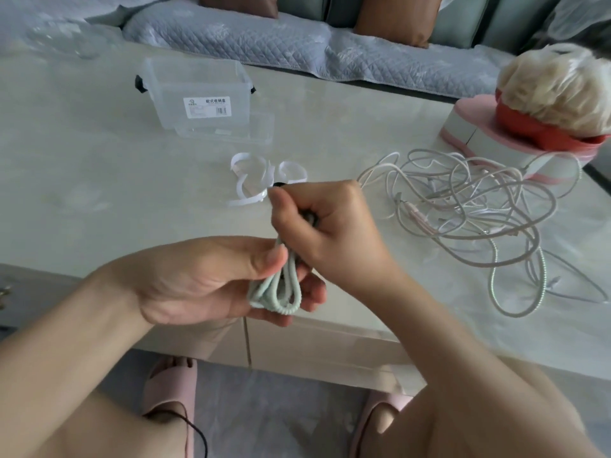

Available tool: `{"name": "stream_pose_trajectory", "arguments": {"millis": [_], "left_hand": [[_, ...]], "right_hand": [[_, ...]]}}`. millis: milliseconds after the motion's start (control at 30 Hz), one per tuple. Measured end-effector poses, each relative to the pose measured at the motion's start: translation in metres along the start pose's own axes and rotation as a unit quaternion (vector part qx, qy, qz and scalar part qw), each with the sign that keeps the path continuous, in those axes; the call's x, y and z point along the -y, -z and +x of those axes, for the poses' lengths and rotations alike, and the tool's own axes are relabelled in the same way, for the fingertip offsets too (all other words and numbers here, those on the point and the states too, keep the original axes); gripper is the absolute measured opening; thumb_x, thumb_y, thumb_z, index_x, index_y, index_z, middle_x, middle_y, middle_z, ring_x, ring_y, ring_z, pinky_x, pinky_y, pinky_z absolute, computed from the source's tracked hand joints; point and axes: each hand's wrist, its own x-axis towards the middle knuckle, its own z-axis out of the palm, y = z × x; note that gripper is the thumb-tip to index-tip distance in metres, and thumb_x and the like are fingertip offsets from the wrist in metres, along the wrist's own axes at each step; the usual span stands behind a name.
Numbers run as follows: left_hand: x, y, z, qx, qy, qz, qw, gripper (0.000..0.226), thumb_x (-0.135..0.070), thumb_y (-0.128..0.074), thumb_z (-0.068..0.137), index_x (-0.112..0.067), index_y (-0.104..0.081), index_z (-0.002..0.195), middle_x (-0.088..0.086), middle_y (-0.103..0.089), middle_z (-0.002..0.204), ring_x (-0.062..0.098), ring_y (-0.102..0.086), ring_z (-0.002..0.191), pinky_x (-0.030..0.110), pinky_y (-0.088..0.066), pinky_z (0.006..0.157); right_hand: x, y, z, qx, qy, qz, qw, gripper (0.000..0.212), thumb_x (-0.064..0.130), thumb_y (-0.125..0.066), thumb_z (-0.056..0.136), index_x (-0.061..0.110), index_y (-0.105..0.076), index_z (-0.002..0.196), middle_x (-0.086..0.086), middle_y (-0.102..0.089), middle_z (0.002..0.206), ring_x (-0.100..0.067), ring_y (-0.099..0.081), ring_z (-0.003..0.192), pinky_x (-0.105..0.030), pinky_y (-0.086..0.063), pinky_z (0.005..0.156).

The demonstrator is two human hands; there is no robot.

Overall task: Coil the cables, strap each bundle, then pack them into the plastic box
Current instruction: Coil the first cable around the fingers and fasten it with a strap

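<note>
- Cable bundle, pale green [267, 300]: held above the near edge of the table [99, 180], folded into short loops; the coiling step is judged nearly complete.
- Left hand [198, 279]: thumb and curled fingers pinch the loops together.
- Right hand [330, 226]: fingers closed round the upper end of the same cable (a dark plug shows inside the fist).
- White straps [261, 176]: lie loose just beyond the hands; the next move calls for the right hand to release and take one.
- Tangled cables [479, 209]: lie to the right, not yet coiled.
- Plastic box [198, 90]: stands farthest away, no cable visible inside.
</note>
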Motion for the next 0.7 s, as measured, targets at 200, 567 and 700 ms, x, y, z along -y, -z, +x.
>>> {"name": "stream_pose_trajectory", "arguments": {"millis": [200,567,700], "left_hand": [[-0.003,-0.015,0.011,0.046,-0.016,-0.158,0.986,0.017,-0.024,-0.055,0.094,-0.007,-0.056,0.094,0.001,-0.053,0.082,0.01,-0.051,0.076,0.022,-0.042,0.067],[-0.012,-0.035,0.035,-0.107,-0.05,0.003,0.993,0.021,-0.034,-0.045,0.09,-0.017,-0.045,0.076,-0.007,-0.043,0.065,0.007,-0.042,0.061,0.018,-0.039,0.059],[-0.008,-0.042,0.046,-0.178,-0.082,0.055,0.979,0.022,-0.036,-0.043,0.089,-0.018,-0.045,0.077,-0.008,-0.049,0.065,0.006,-0.049,0.062,0.019,-0.045,0.063]], "right_hand": [[-0.002,0.009,0.006,-0.031,0.023,-0.007,0.999,0.044,0.01,-0.05,0.095,0.019,-0.038,0.053,0.004,-0.036,0.04,-0.015,-0.038,0.04,-0.015,-0.028,0.046],[-0.014,0.032,0.014,-0.024,0.017,-0.07,0.997,0.044,0.019,-0.048,0.096,-0.005,-0.051,0.058,-0.006,-0.042,0.044,-0.021,-0.039,0.044,-0.023,-0.032,0.043],[-0.017,0.038,0.017,-0.001,-0.025,-0.077,0.997,0.044,0.026,-0.045,0.097,0.0,-0.055,0.063,-0.011,-0.043,0.048,-0.02,-0.04,0.045,-0.023,-0.032,0.046]]}}
